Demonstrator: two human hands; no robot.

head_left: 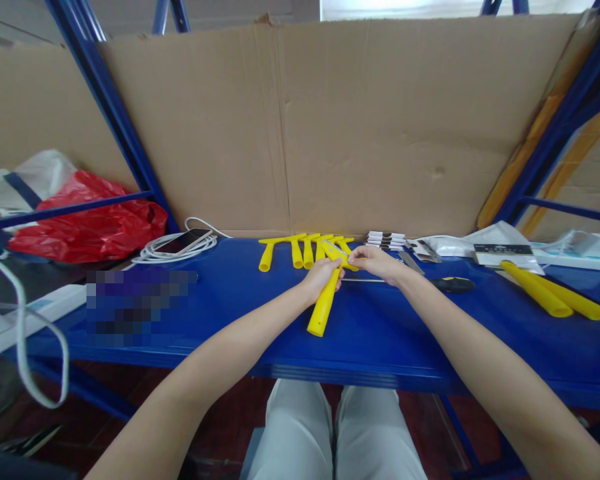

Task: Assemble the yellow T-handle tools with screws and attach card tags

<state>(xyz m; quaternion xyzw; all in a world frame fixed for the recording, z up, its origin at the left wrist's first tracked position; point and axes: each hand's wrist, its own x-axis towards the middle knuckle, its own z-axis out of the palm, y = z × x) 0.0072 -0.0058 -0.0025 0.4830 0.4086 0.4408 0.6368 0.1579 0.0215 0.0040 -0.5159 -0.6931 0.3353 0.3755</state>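
My left hand (323, 279) is wrapped round the upper grip of a yellow T-shaped scraper handle (321, 313), whose hollow round end points down toward me. Along its wide head (334, 250) runs a greyish strip. My right hand (375, 261) is closed in a pinch at the right side of that head; anything between its fingertips is too small to make out. Behind, several more yellow T-shaped handles (266, 257) lie in a row, partly overlapping. A screwdriver (453, 285) rests under my right forearm, its thin shaft reaching left toward the handle.
Small black-and-white packets (385, 240) are stacked by the cardboard wall (380, 133). Two yellow handles (540, 290) lie at the right, near a white plastic bag (500, 235). On the left are a phone (185, 241) on a coiled white cable (153, 252) and a red bag (90, 220). Blue posts (115, 113) frame the bench.
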